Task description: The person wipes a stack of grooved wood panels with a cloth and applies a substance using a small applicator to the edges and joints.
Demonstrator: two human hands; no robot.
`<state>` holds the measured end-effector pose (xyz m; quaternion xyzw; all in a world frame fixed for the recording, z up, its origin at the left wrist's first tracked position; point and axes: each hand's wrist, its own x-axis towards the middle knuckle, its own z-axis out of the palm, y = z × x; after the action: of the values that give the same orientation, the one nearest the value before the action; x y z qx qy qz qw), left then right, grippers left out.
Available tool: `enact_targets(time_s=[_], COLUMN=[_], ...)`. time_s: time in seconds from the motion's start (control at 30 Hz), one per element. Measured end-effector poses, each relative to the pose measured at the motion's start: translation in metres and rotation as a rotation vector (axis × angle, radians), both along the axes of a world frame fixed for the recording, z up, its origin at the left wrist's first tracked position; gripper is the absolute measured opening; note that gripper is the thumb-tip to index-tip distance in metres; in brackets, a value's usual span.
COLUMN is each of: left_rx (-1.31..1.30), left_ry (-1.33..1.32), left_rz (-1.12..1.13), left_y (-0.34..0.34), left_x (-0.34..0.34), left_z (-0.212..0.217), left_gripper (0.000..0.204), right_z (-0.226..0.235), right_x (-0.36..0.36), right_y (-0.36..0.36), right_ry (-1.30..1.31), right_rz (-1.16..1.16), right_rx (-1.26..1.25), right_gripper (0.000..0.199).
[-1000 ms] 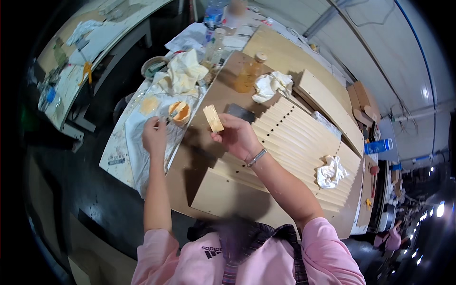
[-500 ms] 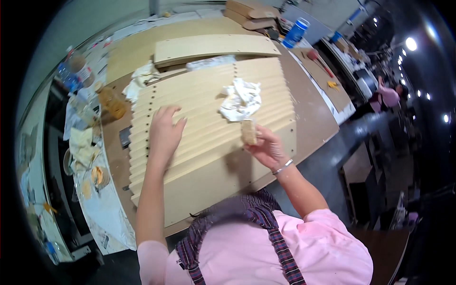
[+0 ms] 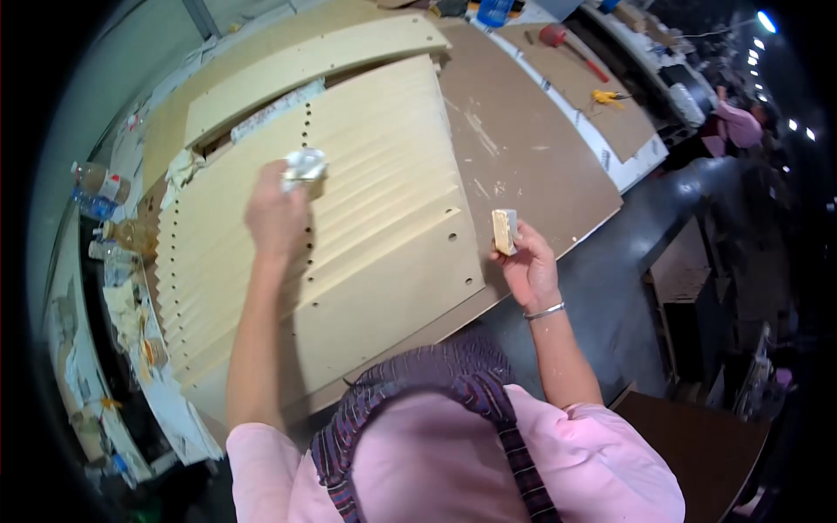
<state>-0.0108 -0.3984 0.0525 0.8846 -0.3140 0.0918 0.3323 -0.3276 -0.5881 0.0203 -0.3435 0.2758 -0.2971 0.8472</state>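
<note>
Right hand, right of centre: fingers closed on a small block, gripped by its sides and standing clear of the surface below. The yellowish face is turned away from the palm — presumably so the fingers do not touch it.

Ribbed pale panel, centre of frame: lies flat on the brown worktop, ridges up, with rows of dark holes crossing them. Its smooth near strip faces the wearer; the placement appears to put most of the surface within reach.

Left hand, left of centre above the panel: blurred. Fingers appear clamped on a crumpled white cloth, bunched beyond the fingertips, likely to put a soft pad between hand and wood. Whether the cloth bears on the ridges cannot be told.

Orange cup, left edge, and amber bottle, above it: both stand beyond the panel's left side, probably to leave the working area free.

Long pale board, upper left: rests behind the panel. Red-headed tool and yellow-handled tool, upper right: apart from both hands — apparently set aside.
</note>
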Motion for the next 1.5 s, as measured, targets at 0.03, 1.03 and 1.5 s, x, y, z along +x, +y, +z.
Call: enact_targets(time_s=[0.03, 1.03, 1.5], left_rx=[-0.09, -0.027, -0.027], left_ry=[0.001, -0.337, -0.35], left_rz=[0.037, 0.188, 0.215], left_y=[-0.001, 0.008, 0.006], left_x=[-0.009, -0.116, -0.117], left_z=[0.003, -0.052, -0.051], left_gripper=[0.036, 0.034, 0.037], right_z=[-0.003, -0.035, -0.041], right_x=[-0.006, 0.054, 0.047], right_y=[-0.019, -0.092, -0.086], right_ry=[0.076, 0.156, 0.165], right_rz=[0.004, 0.014, 0.002], right_rx=[-0.111, -1.279, -1.344], right_gripper=[0.034, 0.037, 0.036])
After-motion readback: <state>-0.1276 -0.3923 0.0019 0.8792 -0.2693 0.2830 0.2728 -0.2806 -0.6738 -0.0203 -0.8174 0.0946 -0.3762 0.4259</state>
